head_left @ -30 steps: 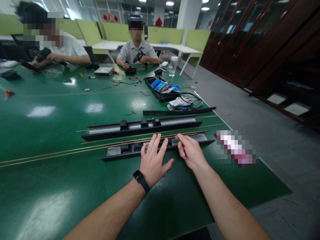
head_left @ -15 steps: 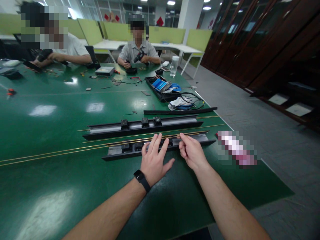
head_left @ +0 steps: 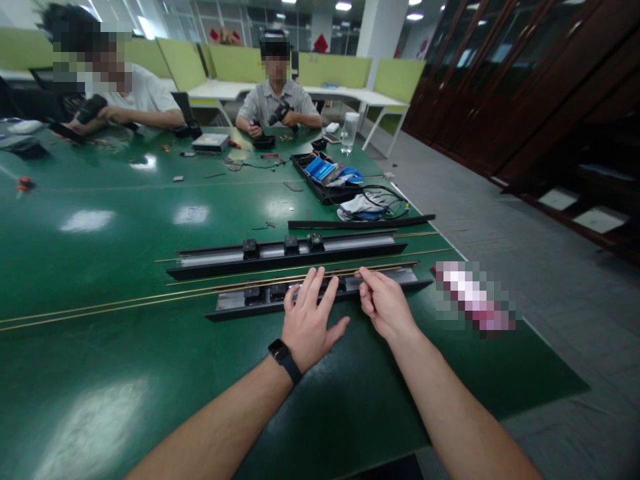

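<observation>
My left hand, fingers spread, lies with its fingertips at long thin brass-coloured rods. Below those rods is a black channel rail with a silvery inside and several small black blocks; my left hand covers part of it. My right hand is closed in a pinch on one of the rods, toward its right end. Just beyond lies a second black rail, with three dark blocks standing in it. Another thin rod lies between the two rails.
A thin black strip lies behind the rails. Farther back are white-and-blue gloves, a cable and a black tray with blue items. A blurred pink item sits right. Two people hold power drills across the green table.
Both hands hold nearly the same place, and the rods and rails look unmoved. The view has shifted very slightly, and the person at the far left has raised their head a little.
</observation>
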A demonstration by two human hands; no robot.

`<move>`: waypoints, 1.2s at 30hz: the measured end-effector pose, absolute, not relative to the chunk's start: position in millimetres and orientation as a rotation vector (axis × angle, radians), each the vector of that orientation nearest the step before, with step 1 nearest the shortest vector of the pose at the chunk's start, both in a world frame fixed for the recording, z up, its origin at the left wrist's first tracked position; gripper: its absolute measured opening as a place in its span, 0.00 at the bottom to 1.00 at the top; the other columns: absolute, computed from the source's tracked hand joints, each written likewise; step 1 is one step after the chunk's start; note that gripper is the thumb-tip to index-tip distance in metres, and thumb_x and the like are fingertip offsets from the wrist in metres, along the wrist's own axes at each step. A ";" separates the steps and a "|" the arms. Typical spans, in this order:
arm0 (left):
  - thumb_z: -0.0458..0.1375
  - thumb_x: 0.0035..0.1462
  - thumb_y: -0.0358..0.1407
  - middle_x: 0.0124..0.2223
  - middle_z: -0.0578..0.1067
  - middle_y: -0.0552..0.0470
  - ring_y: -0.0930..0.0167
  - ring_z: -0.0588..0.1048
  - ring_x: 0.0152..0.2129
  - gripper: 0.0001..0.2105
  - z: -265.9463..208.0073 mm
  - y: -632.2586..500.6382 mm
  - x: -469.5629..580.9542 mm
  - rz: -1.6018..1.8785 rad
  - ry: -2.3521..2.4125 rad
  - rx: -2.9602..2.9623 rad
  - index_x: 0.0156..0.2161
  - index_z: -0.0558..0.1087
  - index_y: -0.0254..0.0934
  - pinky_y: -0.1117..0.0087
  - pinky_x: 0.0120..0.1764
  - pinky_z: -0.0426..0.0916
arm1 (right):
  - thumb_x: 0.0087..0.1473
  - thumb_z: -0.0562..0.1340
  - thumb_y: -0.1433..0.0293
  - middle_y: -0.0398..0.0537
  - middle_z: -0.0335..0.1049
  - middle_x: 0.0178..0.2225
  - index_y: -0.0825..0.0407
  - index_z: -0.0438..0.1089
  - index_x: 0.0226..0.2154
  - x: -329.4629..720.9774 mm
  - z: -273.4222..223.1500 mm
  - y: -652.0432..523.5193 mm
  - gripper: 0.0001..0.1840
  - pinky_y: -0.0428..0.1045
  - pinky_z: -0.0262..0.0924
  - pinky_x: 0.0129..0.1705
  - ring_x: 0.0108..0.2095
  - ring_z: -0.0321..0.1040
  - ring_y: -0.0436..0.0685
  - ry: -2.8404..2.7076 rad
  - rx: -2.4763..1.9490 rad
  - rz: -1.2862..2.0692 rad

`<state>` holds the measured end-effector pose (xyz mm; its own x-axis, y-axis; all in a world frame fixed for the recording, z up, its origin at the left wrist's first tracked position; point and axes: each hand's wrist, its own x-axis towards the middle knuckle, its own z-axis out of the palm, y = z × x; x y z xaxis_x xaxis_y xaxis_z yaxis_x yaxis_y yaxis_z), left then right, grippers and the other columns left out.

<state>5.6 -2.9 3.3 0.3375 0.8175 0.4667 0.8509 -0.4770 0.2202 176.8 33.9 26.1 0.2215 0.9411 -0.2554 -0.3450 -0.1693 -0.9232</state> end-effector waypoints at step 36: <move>0.57 0.59 0.52 0.72 0.53 0.42 0.56 0.52 0.68 0.34 2.6 -2.3 5.8 -0.816 -1.566 -2.499 0.67 0.60 0.42 0.52 0.62 0.52 | 0.47 0.72 0.54 0.38 0.65 0.16 0.55 0.72 0.34 175.9 27.0 33.5 0.22 0.40 0.36 0.08 0.08 0.51 0.43 -0.722 -1.258 1.302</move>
